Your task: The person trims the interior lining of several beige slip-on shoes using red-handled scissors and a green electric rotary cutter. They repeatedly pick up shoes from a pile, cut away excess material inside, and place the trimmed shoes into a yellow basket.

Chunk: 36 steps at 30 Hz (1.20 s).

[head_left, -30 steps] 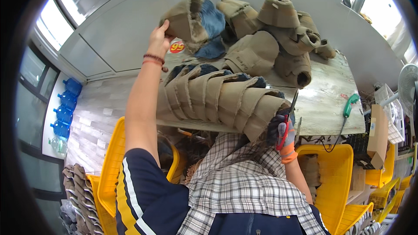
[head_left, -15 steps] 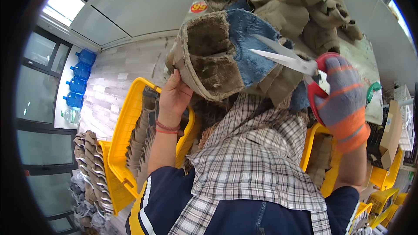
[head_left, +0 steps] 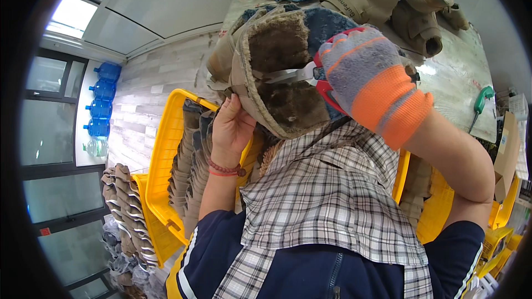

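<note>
My left hand (head_left: 231, 123), bare and with red bracelets at the wrist, pinches the lower left edge of a tan fleece-lined piece (head_left: 282, 94). Its opening faces me and shows brown pile, with blue pile along the right side. My right hand (head_left: 363, 69), in a grey and orange knitted glove, is closed on red-handled scissors (head_left: 302, 73). The scissors' blades reach into the opening, across the middle of the brown lining. The blade tips lie against dark pile, and whether they touch it I cannot tell. More tan layers show behind the piece.
Several similar tan pieces (head_left: 363, 0) are heaped on the far side of the table (head_left: 457, 77). A green-handled tool (head_left: 484, 99) lies at its right edge. Yellow crates (head_left: 160, 149) with stacked pieces stand at both sides. Blue water bottles (head_left: 101, 89) line the left wall.
My right hand has moved left with the scissors, bringing the blades from the blue side into the brown-lined opening. The blades look closer together. The piece has shifted slightly to the right.
</note>
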Tool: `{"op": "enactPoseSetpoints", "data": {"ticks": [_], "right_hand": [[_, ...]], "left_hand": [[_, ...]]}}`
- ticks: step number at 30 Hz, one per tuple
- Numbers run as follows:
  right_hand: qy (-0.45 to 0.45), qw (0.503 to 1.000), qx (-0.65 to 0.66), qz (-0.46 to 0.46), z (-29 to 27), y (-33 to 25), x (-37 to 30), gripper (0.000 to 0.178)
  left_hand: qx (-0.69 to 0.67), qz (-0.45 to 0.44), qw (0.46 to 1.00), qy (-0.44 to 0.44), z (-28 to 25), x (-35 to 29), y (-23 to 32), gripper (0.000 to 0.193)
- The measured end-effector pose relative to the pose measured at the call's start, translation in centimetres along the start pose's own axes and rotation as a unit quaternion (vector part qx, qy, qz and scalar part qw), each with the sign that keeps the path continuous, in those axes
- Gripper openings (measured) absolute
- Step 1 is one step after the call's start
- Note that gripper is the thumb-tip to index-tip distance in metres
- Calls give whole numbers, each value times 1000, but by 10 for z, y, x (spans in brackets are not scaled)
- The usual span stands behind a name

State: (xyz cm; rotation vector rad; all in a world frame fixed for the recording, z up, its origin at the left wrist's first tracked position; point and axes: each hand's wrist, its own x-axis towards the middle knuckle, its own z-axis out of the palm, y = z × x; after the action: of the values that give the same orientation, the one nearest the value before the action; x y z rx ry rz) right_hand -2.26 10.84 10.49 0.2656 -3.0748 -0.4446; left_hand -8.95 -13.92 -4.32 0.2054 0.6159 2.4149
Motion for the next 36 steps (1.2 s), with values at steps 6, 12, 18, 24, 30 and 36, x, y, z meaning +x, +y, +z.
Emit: {"op": "enactPoseSetpoints", "data": {"ticks": [6,12,18,24,30,36], "right_hand": [[-36,999,-15,-32,-1,-3,9,14],[-22,998,-30,-43,-1,3,4,14],[120,989,-85,5,14,31,-5,31],[193,968,-151,-50,24,46,7,13],[112,987,-118,-13,20,37,8,17],[145,981,-126,3,21,47,-5,31]], "left_hand": [[35,4,999,35,3,2,-4,31],[65,5,996,66,4,4,-5,30],[57,-11,996,68,-1,5,0,30],[37,-31,999,5,10,6,2,30],[31,-39,999,3,17,9,-1,31],[31,-34,999,6,20,10,-4,32]]}}
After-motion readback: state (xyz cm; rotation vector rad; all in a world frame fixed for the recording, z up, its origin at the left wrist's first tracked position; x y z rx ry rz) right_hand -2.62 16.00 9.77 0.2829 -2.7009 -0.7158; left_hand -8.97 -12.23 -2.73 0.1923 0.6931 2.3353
